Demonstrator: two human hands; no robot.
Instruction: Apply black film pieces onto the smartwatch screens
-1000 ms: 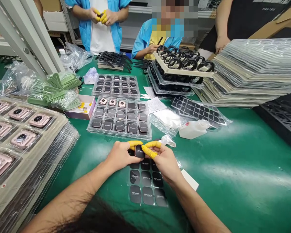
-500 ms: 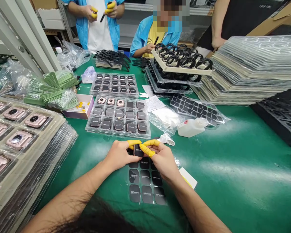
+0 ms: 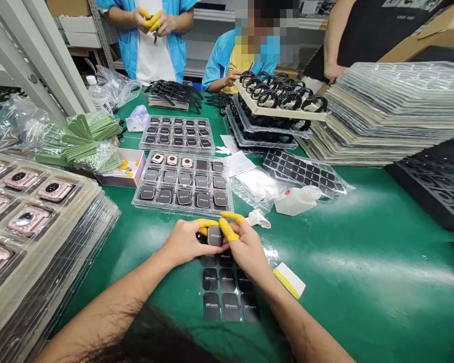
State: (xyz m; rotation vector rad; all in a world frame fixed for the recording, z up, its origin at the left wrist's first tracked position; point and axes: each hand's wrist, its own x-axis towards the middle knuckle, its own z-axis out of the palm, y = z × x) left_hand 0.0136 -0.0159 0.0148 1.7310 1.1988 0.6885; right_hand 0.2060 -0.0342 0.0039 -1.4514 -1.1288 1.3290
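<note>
A square watch case (image 3: 215, 236) with a dark printed face is held up between my hands. My left hand (image 3: 187, 241), with yellow finger covers, grips its left side. At its right edge is my right hand (image 3: 244, 242), a yellow-covered thumb and finger touching or nearly touching the case; whether it grips is unclear. Below them on the green table lies a sheet of dark square films (image 3: 230, 305) printed "HiFuture", partly hidden by my right hand. Beyond the hands, a clear tray (image 3: 183, 204) holds several watch cases, most with dark faces.
Tall tray stacks stand at left (image 3: 87, 237) and right (image 3: 378, 121). A white bottle (image 3: 297, 199), a yellow-edged white card (image 3: 289, 280), green straps (image 3: 79, 141) and a small box (image 3: 138, 176) lie around. Across the table, people work beside stacked black bands (image 3: 280, 103).
The watch case has tilted so its face shows more fully. My right fingers have spread and shifted off its front. Across the table, a person's hands have come together.
</note>
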